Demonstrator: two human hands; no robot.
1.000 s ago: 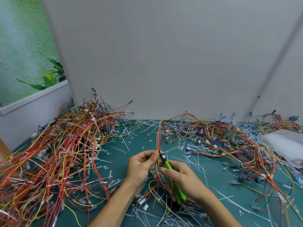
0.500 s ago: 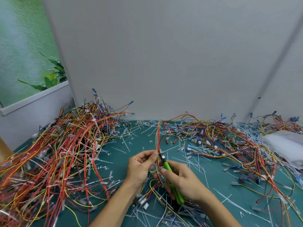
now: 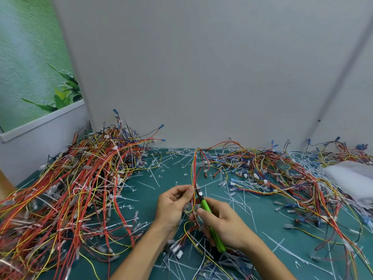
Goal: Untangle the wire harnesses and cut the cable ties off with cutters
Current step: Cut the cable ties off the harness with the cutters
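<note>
Over the table [image 3: 262, 219], lower centre, a harness [image 3: 194, 174] is held up.
Light, limp and tangle-prone, I judge; the left hand [image 3: 173, 205] pinches its wires close by the cut, a sound hold, while the right hand's [image 3: 224, 223] fingers wrap the cutters [image 3: 205, 205].

The right hand [image 3: 228, 225] shifts slightly left, tilting the green cutters [image 3: 205, 206] a touch more upright; their tip now sits a little higher on the wire bundle [image 3: 194, 172], close beside the left hand [image 3: 171, 205] thumb
</note>
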